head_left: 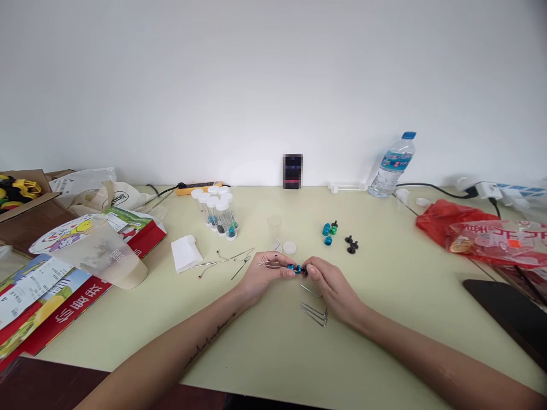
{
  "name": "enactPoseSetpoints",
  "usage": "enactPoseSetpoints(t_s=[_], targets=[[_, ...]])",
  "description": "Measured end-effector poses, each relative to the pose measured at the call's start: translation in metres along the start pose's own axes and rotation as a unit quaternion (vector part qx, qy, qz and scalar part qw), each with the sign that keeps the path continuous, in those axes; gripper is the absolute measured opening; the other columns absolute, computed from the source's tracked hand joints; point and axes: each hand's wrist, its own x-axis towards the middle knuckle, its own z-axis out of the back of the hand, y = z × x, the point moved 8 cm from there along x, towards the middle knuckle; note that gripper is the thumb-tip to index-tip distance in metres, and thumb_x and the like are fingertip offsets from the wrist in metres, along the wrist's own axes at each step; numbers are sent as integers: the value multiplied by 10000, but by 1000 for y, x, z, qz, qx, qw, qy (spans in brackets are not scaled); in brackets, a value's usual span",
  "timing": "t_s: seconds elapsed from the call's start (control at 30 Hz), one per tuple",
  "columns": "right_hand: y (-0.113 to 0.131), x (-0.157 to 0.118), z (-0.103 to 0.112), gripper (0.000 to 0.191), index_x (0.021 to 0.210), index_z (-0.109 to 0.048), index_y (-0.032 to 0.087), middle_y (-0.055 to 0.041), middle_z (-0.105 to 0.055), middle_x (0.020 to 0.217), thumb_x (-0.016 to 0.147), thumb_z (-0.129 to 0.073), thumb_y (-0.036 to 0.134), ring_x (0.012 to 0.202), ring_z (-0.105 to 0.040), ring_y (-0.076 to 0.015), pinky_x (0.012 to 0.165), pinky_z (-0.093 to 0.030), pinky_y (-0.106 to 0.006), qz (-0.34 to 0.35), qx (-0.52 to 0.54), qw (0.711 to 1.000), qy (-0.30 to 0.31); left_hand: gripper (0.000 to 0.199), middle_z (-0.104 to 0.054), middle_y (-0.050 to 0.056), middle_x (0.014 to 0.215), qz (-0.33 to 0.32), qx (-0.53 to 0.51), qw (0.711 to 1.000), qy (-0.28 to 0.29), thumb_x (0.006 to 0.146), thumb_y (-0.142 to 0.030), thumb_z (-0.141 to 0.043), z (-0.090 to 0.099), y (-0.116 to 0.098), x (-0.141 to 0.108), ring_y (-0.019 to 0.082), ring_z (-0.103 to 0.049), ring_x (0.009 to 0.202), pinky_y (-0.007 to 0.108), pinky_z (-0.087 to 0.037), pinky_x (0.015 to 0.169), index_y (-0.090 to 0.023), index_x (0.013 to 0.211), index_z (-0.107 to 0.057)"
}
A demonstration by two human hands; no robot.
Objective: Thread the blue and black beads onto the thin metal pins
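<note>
Blue-and-black part point(298, 269) is front and centre, low over the worktop point(256, 359). Left hand point(259, 278) has its fingertips pinched on the blue end (some thin metal wires point(271, 265) in that grip too), right hand point(335, 285) is pinched on the black end. Bent metal rods point(315, 313) lie just beside it. Further out: clear tube point(274, 226), white cap point(289, 247), loose black pieces point(352, 246), then capped tubes point(223, 213) off to the left.

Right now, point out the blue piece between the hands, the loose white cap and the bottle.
Blue piece point(298, 269): head view, on its exposed side.
Loose white cap point(289, 247): head view, on its round face.
Bottle point(395, 162): head view, on its label.
</note>
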Motion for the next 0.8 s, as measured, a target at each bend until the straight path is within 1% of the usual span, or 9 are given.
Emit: enactPoseSetpoints(t_s=[0.07,0.13,0.2,0.3,0.37,0.47,0.6,0.73,0.8], targets=[[-3,-1,-2,265,849,-488,217,-11,-509,775,959,-297,364,720,-492,-159,655,-411,-296,-13,4,1000,1,228,-691,69,834,-5,0,1000,-1,586,-222,-774,0,-1,0,175,-622,790,321,-445,803,-142,779,-685],[-4,-2,0,182,1032,-443,239,-12,-497,859,911,-431,374,738,-488,-157,647,-420,-289,-15,14,1000,-22,232,-688,70,834,-12,-5,1000,-6,592,-222,-771,2,-2,1,175,-619,789,323,-448,800,-140,792,-686],[-3,-2,3,344,1149,-375,255,-30,-480,976,863,-520,378,786,-487,-157,674,-431,-292,-8,23,999,-42,236,-687,74,843,-16,-11,1000,-8,592,-223,-772,2,-2,1,182,-620,794,331,-450,800,-138,795,-685],[-3,-1,3,179,1027,-457,240,-30,-497,958,926,-392,373,793,-484,-156,698,-419,-299,-11,30,999,-27,235,-689,72,837,-17,-13,1000,-9,583,-221,-778,1,-2,0,181,-620,788,329,-450,801,-138,784,-687],[-4,0,0,268,865,-489,220,-18,-507,840,962,-278,353,754,-480,-156,682,-408,-299,-12,31,999,-3,231,-690,68,826,-13,-11,1000,-4,584,-214,-778,0,0,-1,174,-617,785,317,-447,798,-138,783,-688],[-3,0,0,148,941,-472,232,-21,-500,878,929,-384,350,765,-478,-159,664,-414,-292,-1,45,999,-10,222,-686,61,822,-10,-12,1000,-7,593,-211,-773,0,-1,-2,170,-613,786,310,-443,796,-141,785,-688],[0,-2,2,392,1180,-361,284,-49,-447,1077,841,-547,346,840,-486,-165,705,-430,-300,8,62,997,-40,233,-682,59,835,-13,-23,1000,-16,598,-219,-771,3,-2,-1,176,-614,782,325,-441,800,-147,804,-689],[-4,-1,2,184,1021,-460,248,-22,-504,888,931,-370,381,783,-486,-165,685,-407,-293,-23,61,998,-26,227,-684,57,812,-11,-26,1000,-4,587,-210,-777,-1,-1,-1,168,-606,780,309,-440,791,-143,785,-690],[-5,0,2,283,870,-495,222,-13,-508,799,958,-278,381,743,-480,-162,679,-395,-292,-25,57,998,-14,222,-684,53,805,-6,-26,1000,-3,584,-207,-778,-2,1,-1,164,-605,777,301,-440,785,-145,777,-689]])
